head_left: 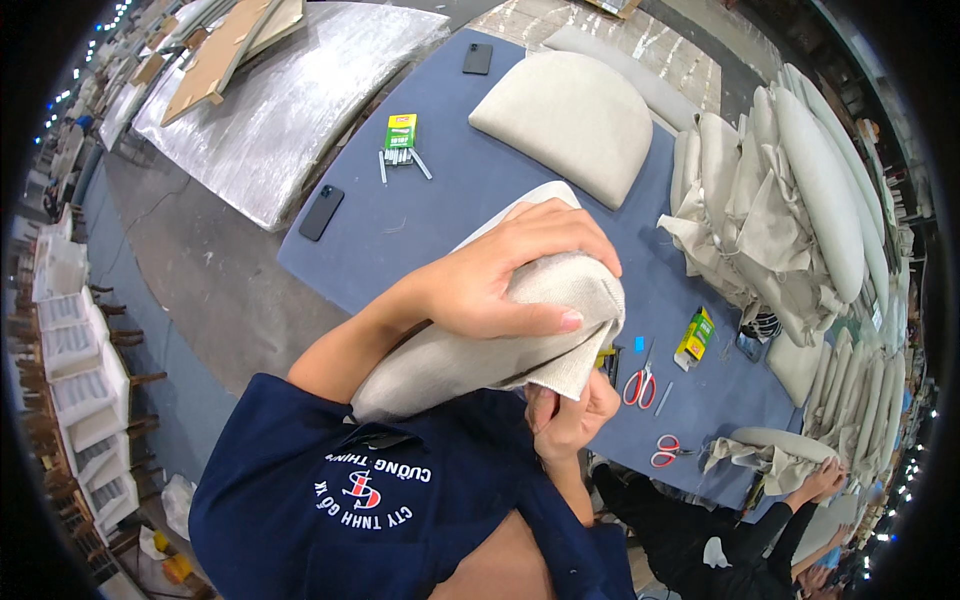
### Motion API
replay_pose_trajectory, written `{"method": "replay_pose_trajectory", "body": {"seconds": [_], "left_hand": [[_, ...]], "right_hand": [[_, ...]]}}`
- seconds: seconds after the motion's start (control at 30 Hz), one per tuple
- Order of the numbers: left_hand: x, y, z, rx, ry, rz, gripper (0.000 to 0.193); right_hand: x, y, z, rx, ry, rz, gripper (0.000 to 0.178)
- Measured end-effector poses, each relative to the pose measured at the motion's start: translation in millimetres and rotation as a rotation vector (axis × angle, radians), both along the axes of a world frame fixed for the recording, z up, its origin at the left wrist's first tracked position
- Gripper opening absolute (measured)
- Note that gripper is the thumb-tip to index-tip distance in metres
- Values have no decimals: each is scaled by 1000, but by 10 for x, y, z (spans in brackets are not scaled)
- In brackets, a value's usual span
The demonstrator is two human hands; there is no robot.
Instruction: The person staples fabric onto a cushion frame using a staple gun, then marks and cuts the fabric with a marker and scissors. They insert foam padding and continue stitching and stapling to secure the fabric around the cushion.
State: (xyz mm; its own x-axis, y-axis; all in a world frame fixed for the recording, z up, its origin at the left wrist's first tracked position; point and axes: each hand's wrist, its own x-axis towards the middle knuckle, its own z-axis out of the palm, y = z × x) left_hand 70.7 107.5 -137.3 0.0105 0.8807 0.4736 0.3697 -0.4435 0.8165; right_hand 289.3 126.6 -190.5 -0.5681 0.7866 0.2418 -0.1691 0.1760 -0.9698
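Observation:
A beige fabric-covered cushion stands tilted against my body, its rounded corner up. My left hand wraps over that corner, thumb pressed on the near side and fingers over the far side. Just below, my right hand is closed on the loose edge of the cover fabric, which is pulled into a folded point. Part of a yellow-and-black tool shows behind the fabric; the rest of it is hidden. Red-handled scissors lie on the blue table to the right of my right hand.
A D-shaped cushion lies at the table's far side. Staple boxes, a phone and more scissors are on it. Stacked cushions crowd the right. A co-worker's hands handle another cushion at lower right.

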Motion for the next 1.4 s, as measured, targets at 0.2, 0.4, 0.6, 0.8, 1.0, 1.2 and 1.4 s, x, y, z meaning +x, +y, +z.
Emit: {"method": "replay_pose_trajectory", "body": {"seconds": [0.2,0.4,0.6,0.8,1.0,1.2,1.4], "left_hand": [[41,31,0,-2,-1,-10,55],[-69,-24,29,-14,-29,-8,53],[-187,-152,3,58,-154,57,47],[-154,-168,10,51,-238,54,41],[-301,-214,158,-71,-303,94,34],[-335,-223,135,1,-350,56,32],[-538,-150,204,-81,-242,79,24]], "right_hand": [[-110,-142,53,-34,27,-140,35],[-17,24,-100,169,81,26,27],[-102,257,-236,6,295,-254,42],[-812,479,-73,-103,394,-142,40],[-1041,460,-25,-114,422,-56,40],[-1008,529,42,-99,340,-2,38],[-1012,583,170,-102,289,122,37]]}}
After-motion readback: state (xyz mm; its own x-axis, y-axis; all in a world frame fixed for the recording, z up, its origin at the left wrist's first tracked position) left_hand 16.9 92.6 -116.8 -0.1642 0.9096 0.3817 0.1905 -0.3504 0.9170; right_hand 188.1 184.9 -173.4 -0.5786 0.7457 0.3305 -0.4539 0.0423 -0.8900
